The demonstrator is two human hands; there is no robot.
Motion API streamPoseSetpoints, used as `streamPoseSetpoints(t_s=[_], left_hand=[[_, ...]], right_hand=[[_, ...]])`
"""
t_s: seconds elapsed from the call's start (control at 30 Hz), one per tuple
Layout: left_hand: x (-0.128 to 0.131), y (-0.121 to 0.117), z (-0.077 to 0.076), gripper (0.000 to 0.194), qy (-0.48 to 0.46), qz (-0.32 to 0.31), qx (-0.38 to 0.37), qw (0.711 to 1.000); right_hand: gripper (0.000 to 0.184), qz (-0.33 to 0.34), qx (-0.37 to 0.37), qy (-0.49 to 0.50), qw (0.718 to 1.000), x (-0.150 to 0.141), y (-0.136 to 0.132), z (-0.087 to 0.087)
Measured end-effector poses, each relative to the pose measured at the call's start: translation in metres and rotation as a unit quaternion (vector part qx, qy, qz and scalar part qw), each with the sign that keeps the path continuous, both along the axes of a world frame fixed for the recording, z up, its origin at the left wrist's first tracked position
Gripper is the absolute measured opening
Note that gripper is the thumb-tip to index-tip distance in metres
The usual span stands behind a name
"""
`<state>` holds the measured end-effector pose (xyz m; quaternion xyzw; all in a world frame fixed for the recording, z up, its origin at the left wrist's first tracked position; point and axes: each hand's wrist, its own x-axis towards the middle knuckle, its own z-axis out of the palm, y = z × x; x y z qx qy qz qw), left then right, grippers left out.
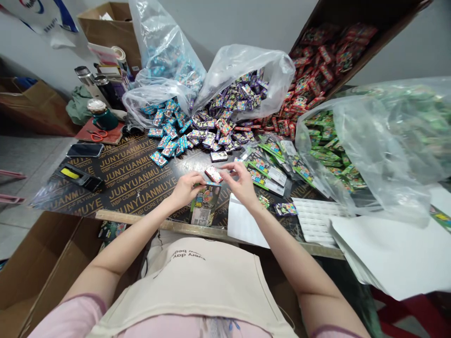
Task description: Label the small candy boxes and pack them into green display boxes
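Observation:
My left hand (188, 188) pinches the top edge of a green-and-black printed box (206, 205) near the table's front edge. Just above that box is a small red-and-white box (213, 173), with the fingertips of my right hand (242, 183) closed at its right end. A small dark-edged box (219, 156) lies flat a little farther back. Piled beyond my hands are small blue boxes (169, 131) and small purple boxes (229, 105). To the right of my right hand lie flat printed green packages (264, 176) in clear sleeves.
Small red boxes (313, 80) spill from a tilted carton at the back right. A clear bag (380, 141) of green boxes stands on the right. White sheets (394, 253) overhang the front edge. At left are a phone (85, 150), scissors (97, 135) and a tape dispenser (79, 177).

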<state>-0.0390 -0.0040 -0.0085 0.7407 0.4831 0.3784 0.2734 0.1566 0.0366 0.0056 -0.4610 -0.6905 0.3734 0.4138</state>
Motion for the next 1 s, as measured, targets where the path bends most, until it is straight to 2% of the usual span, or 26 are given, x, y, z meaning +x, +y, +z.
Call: streamPoseSetpoints(t_s=[0.07, 0.17, 0.27, 0.73, 0.83, 0.93, 1.0], left_hand=[[0.001, -0.001, -0.001, 0.008, -0.003, 0.010, 0.001, 1.000], [0.003, -0.001, -0.003, 0.008, -0.015, 0.024, 0.012, 1.000], [0.002, -0.001, -0.006, 0.009, -0.021, 0.029, 0.016, 0.999], [0.004, -0.002, -0.010, 0.013, -0.045, 0.055, 0.052, 0.996], [0.008, -0.004, -0.010, 0.009, -0.051, 0.080, 0.061, 0.994], [0.012, -0.004, -0.011, 0.011, -0.056, 0.112, 0.050, 0.991], [0.015, -0.003, -0.012, 0.010, -0.068, 0.123, 0.036, 0.989]], right_hand=[[0.024, 0.061, -0.074, 0.013, 0.995, -0.002, 0.012, 0.009], [0.030, 0.191, -0.200, 0.016, 0.961, -0.007, 0.022, 0.012], [0.033, 0.248, -0.239, -0.013, 0.939, -0.015, 0.025, 0.009], [0.042, 0.257, -0.189, -0.077, 0.945, -0.026, 0.029, 0.006], [0.040, 0.254, -0.186, -0.088, 0.945, -0.028, 0.031, 0.004], [0.038, 0.231, -0.208, -0.054, 0.949, -0.028, 0.029, -0.002], [0.039, 0.198, -0.249, 0.012, 0.948, -0.028, 0.025, -0.007]])
